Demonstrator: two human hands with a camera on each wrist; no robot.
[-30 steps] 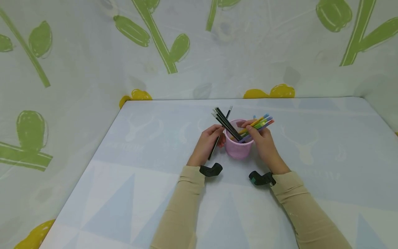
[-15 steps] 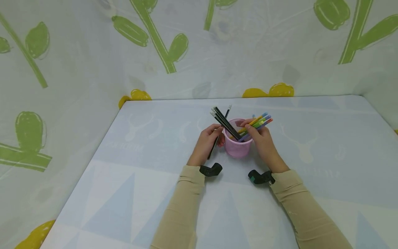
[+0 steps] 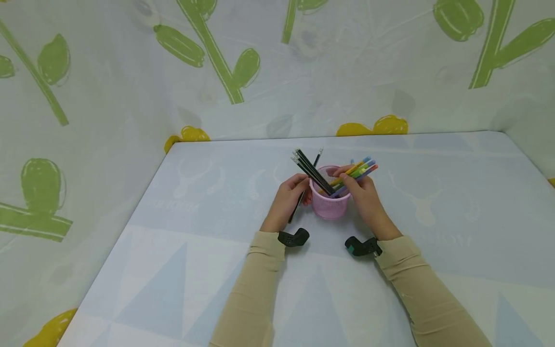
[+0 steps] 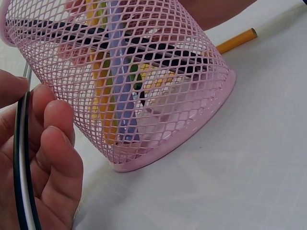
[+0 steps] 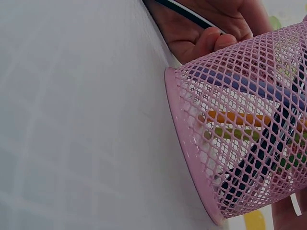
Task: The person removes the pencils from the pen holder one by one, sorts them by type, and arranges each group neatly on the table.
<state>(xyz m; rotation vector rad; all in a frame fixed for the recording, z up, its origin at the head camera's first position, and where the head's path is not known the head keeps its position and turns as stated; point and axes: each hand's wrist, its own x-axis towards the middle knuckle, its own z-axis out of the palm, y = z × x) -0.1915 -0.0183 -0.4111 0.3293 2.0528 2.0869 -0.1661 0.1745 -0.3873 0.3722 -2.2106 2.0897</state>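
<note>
A pink mesh pen cup (image 3: 328, 209) sits on the table between the hands. Inside it, black pencils (image 3: 310, 166) with pale ends lean left, while yellow, green and purple pencils (image 3: 366, 166) lean right. My left hand (image 3: 285, 200), beside the cup's left wall, pinches a separate black pencil (image 4: 21, 158) with a white stripe, held outside the cup. On the opposite side, my right hand (image 3: 366, 197) is at the rim with its thumb near the coloured pencils. A yellow pencil (image 4: 238, 41) sticks out below this hand, seemingly in its grip; the cup partly hides those fingers.
The table (image 3: 143, 289) is covered with a pale blue and white patterned sheet. Behind it rises a leaf-patterned backdrop (image 3: 130, 62). Black wrist devices (image 3: 294, 237) are worn at the cuffs, just above the tabletop.
</note>
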